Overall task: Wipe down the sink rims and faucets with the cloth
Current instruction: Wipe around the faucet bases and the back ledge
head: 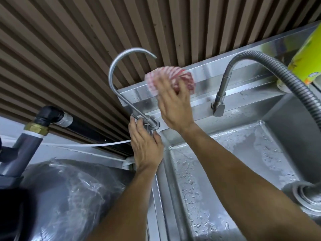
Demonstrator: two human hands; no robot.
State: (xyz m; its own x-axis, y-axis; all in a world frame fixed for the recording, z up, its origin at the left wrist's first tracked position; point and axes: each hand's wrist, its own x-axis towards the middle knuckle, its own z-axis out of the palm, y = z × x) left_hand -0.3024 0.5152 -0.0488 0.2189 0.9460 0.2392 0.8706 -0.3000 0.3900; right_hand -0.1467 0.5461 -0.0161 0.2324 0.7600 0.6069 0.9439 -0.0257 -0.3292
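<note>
A red-and-white checked cloth (171,79) is pressed against the steel back ledge of the sink rim (231,99) under my right hand (173,103), whose fingers are spread flat over it. My left hand (145,145) wraps around the base of a thin gooseneck faucet (114,73) at the sink's back left corner. A second faucet (221,96) with a flexible ribbed hose stands further right on the same ledge. The wet sink basin (225,162) lies below both arms.
A yellow-green bottle (307,54) stands at the back right by the hose. A drain fitting (305,192) sits at the basin's right. Left of the sink are grey pipes (26,145) and a plastic-covered drum (69,197). A ribbed brown wall (86,40) rises behind.
</note>
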